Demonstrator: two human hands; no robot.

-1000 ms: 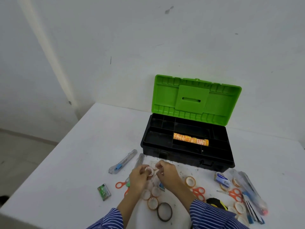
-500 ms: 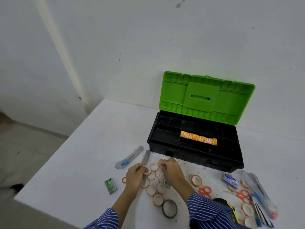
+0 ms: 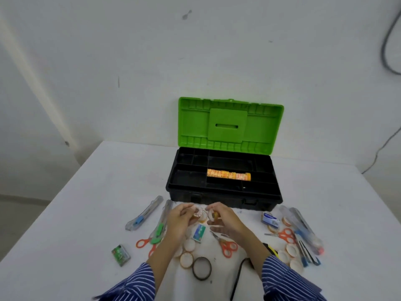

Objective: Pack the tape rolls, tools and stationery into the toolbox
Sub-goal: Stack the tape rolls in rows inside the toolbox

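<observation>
Lifted slightly off the desk since a second ago, small tape rolls are now held in both hands.
A white-and-orange tape roll (image 3: 198, 213) is pinched in the left hand (image 3: 181, 221) grip, another small roll (image 3: 213, 215) in the right hand (image 3: 225, 218), just before the open black toolbox with green lid (image 3: 223, 198). Light, stiff rings are judged best taken by the rim; more small rolls (image 3: 186, 259) lie on the white desk (image 3: 97, 203).
</observation>
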